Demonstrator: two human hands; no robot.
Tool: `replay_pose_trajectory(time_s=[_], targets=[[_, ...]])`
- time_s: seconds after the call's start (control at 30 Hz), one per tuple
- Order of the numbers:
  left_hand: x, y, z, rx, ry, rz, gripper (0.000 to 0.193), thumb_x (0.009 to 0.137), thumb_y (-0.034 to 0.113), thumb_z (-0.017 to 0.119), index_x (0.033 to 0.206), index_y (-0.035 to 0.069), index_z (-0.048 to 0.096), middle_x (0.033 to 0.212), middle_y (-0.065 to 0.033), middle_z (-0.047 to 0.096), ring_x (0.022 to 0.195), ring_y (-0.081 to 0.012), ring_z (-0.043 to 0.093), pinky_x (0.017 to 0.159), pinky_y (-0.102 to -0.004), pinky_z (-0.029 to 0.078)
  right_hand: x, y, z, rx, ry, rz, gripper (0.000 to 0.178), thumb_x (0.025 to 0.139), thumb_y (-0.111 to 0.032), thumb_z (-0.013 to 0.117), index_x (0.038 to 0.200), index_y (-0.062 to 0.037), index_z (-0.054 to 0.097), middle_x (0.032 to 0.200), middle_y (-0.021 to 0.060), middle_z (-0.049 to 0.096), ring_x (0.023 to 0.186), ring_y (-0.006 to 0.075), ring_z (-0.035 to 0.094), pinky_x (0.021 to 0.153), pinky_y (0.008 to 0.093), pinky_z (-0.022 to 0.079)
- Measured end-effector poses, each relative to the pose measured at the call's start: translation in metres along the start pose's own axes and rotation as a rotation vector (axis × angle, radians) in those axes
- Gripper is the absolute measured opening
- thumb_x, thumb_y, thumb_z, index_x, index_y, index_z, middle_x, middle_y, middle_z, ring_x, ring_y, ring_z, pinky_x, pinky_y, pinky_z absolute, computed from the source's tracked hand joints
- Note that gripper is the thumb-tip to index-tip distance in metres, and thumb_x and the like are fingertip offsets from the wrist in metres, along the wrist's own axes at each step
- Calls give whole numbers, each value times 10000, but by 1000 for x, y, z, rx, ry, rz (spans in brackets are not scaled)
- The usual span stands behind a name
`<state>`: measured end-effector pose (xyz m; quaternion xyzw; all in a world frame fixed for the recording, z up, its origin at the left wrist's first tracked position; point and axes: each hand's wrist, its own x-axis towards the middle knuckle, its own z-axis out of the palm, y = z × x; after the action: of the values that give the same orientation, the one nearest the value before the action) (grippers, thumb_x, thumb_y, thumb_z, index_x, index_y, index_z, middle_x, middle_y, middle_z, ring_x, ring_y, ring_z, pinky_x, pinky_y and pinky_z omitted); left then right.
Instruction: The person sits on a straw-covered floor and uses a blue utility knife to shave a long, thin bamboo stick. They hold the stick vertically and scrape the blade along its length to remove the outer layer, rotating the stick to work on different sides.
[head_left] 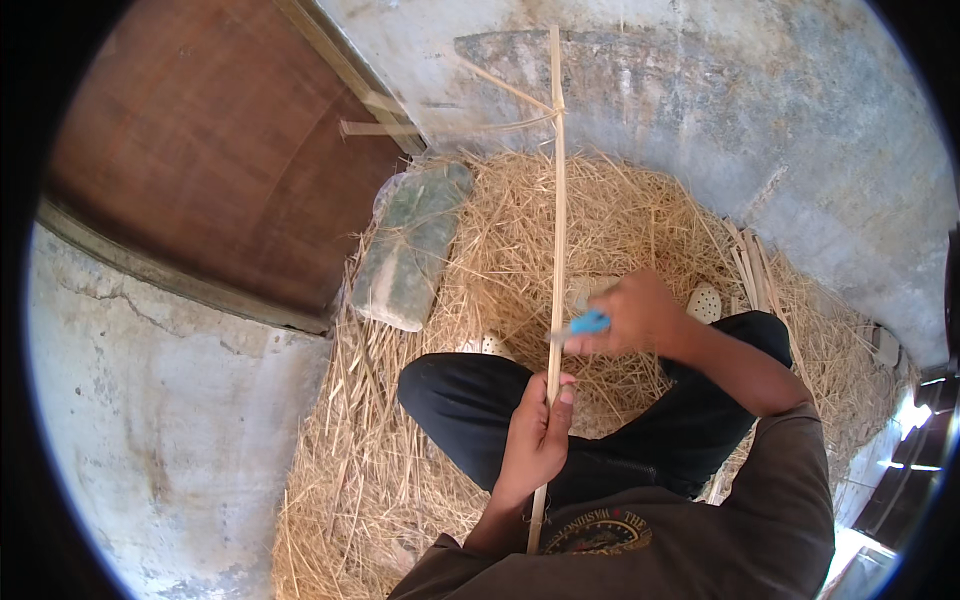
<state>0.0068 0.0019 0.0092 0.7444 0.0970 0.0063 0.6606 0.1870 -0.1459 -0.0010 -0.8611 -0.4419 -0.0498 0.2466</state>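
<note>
Looks like the trimming step: left hand (pixel 537 435) wrapped round the pale strip (pixel 559 220), right hand (pixel 632 315) gripping a blue-handled blade (pixel 590 322) beside it. Next stroke needs steady pressure imo.

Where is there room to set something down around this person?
Straw-strewn floor between the left wall and left knee has room, as does the slab beside the door. Crowded around the wooden strip: left hand, right hand, blue tool.

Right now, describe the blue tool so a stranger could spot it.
Find the straw, then the long pale strip running up the picture's middle over it. At its right edge, the right hand grips the blurred tool. Its bright blue sets it apart from the tan straw and strip.
</note>
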Motion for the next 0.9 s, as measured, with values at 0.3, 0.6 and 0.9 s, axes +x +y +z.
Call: replay_pose_trajectory(time_s=[0.3,0.6,0.9], targets=[[1,33,6,315,25,19,312,892,114,636,1128,23,453,552,20,387,481,-49,350,466,-235,310,10,3,5,-46,76,-71,690,671,-768,625,503,-104,537,431,49,490,382,245,524,394,366,383],[-11,34,10,337,-23,9,405,857,142,684,1154,17,439,513,2,365,421,-88,364,430,-261,309,27,39,6,-123,139,98,710,719,-790,558,504,-113,541,426,43,461,373,234,488,403,366,383],[-21,43,17,308,-129,-28,413,860,154,689,1165,30,441,507,6,368,427,-75,380,432,-260,308,62,115,-20,-213,145,466,763,812,-784,442,539,-82,566,425,34,436,408,212,472,426,390,403]])
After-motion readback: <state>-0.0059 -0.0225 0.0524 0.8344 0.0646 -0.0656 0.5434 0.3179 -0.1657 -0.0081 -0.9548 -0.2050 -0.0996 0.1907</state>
